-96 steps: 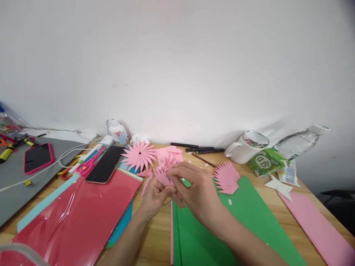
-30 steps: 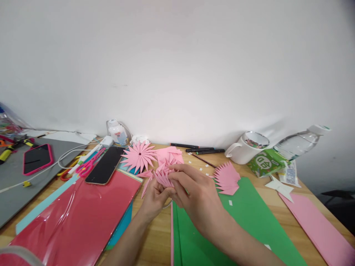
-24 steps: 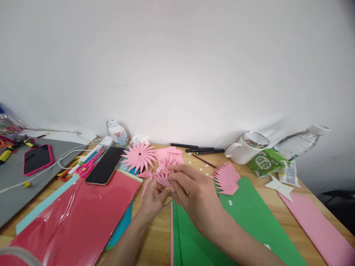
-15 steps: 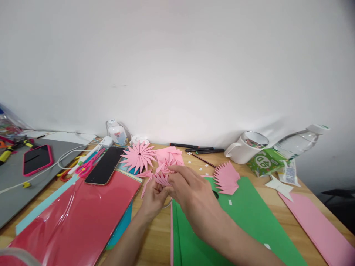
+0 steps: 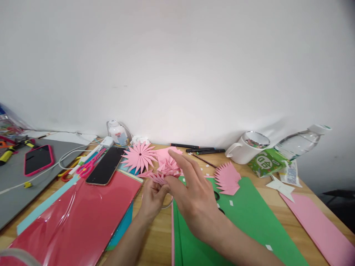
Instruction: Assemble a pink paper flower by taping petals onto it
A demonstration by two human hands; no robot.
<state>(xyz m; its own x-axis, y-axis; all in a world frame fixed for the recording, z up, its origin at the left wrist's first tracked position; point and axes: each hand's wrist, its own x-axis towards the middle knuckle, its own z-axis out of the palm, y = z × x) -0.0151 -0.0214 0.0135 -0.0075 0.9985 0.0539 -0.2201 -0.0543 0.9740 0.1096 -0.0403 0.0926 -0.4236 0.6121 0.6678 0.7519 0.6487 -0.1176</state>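
Pinched in my left hand (image 5: 153, 199) is a pink folded-paper fan (image 5: 158, 178) with several pointed pleats. My right hand (image 5: 194, 201) hovers over it with the index finger raised away from the thumb. The thumb tip is close to the paper, and I cannot tell whether it touches. Just behind lie a round pink pleated-paper star (image 5: 139, 154) and more pink folded pieces (image 5: 169, 166), partly covered by my fingers. On the right, a half-round pink pleated fan (image 5: 227, 178) rests at the edge of green paper sheets (image 5: 249, 218).
Left of my hands lie a red plastic-covered folder (image 5: 80, 214), a black phone (image 5: 105, 166) and pink scissors (image 5: 88, 166). Black pens (image 5: 205, 150) lie by the wall. A white mug (image 5: 246, 147), a green packet (image 5: 266, 162) and a tilted water bottle (image 5: 301, 142) occupy the back right.
The fingers of my right hand have opened and lifted off the pink paper fan. My left hand keeps its pinch, and the fan sits slightly lower and more to the left.
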